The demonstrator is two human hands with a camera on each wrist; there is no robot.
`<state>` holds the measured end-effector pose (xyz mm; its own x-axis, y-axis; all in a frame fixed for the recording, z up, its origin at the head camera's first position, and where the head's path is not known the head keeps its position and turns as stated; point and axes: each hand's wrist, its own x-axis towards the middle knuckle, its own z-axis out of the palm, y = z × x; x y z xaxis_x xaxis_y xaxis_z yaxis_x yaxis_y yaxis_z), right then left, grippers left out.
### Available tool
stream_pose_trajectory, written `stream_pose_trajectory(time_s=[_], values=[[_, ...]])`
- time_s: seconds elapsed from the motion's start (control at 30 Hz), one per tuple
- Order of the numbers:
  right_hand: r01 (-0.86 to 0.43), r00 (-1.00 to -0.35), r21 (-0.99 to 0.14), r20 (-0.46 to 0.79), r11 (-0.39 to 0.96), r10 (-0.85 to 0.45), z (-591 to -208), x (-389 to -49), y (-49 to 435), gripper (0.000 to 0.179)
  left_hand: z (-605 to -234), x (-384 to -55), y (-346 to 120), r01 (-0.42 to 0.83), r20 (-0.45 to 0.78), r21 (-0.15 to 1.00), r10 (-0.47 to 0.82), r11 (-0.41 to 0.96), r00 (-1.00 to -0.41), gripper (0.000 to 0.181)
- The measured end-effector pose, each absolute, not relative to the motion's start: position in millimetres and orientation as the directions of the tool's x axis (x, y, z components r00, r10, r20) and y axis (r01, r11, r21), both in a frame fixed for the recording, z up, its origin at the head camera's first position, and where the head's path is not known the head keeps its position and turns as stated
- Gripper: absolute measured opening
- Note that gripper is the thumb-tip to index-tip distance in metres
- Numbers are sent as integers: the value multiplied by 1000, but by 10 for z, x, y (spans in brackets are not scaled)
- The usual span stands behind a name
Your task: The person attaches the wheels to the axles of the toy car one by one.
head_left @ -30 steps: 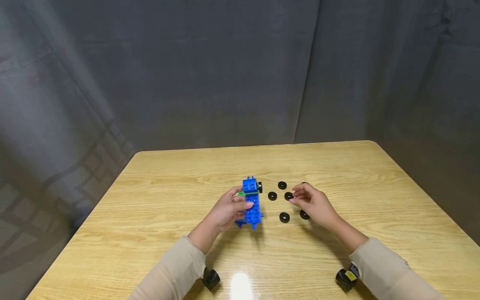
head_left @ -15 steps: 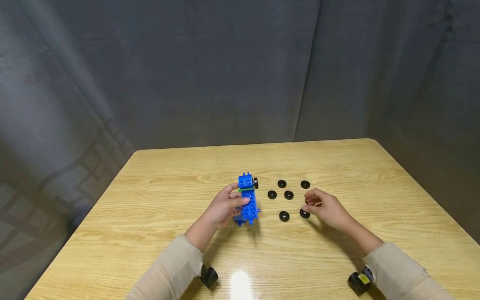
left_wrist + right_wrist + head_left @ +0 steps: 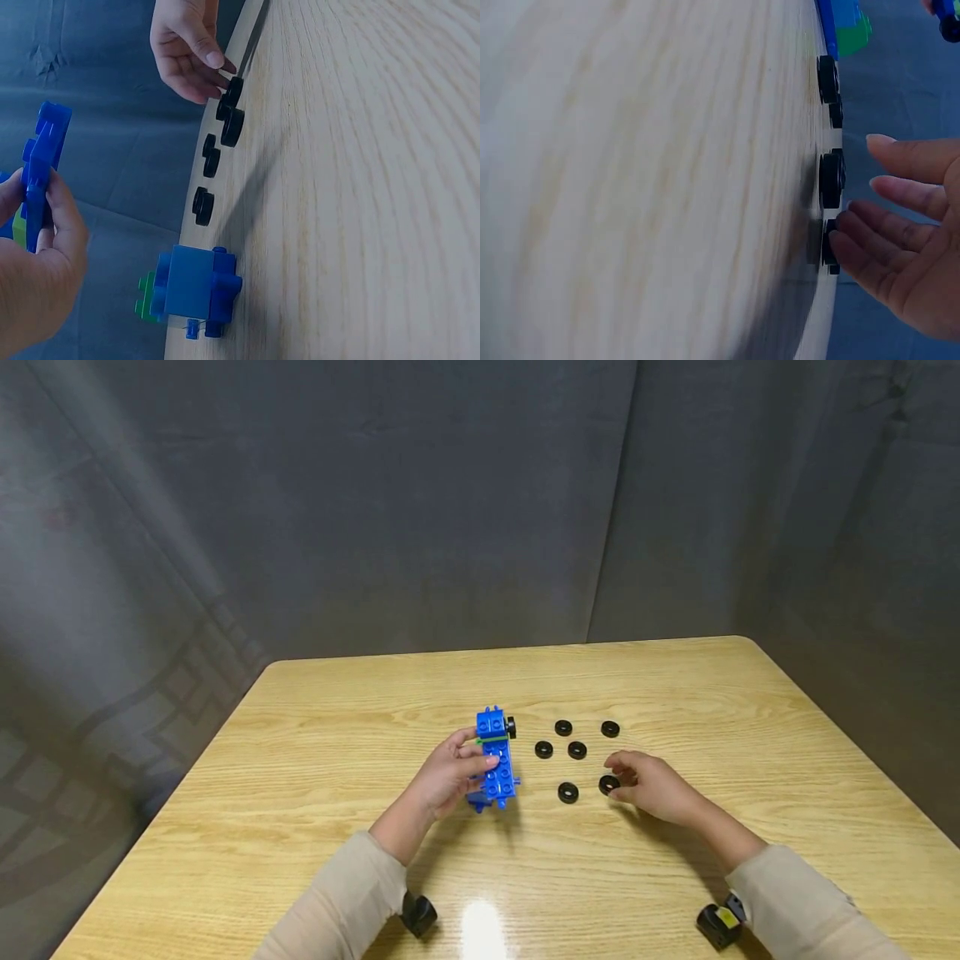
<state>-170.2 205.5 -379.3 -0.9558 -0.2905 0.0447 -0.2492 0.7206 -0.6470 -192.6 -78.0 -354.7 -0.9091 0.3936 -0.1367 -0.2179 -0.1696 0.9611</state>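
My left hand (image 3: 444, 775) grips a blue toy-brick vehicle base (image 3: 500, 770), thumb across its studded top. A black wheel (image 3: 512, 727) sits at the base's far right side, and a thin green piece shows below its raised blue block. Several black toy wheels lie flat on the table to the right. Over the nearest right one, a wheel (image 3: 609, 785), hovers my right hand (image 3: 654, 787), thumb and forefinger apart on either side of it. In the right wrist view the right fingers (image 3: 885, 240) are spread and loosely bent, holding nothing.
Another blue block assembly (image 3: 191, 281) with green bricks stands on the table, mostly hidden behind the left hand in the head view. The wooden table (image 3: 337, 710) ends before a dark grey curtain (image 3: 420, 510). Loose wheels (image 3: 567, 792) lie between the hands.
My right hand has moved right and toward me, from the middle wheels to the near right wheel. The left hand shifted slightly left with the vehicle base, then stayed still.
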Motion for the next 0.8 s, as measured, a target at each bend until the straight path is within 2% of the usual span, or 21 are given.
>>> stream_pose_trajectory(time_s=[0.5,0.8], values=[[-238,-944,-551,-64,800,-325,-3792,-1769,2015,42,-3528,-1914,-795,-222,-131,955,393,-196,-910,58],[-263,-941,-511,-53,819,-335,-3822,-1807,2007,31,-3538,-1904,-797,-227,-141,956,386,-186,-912,58]])
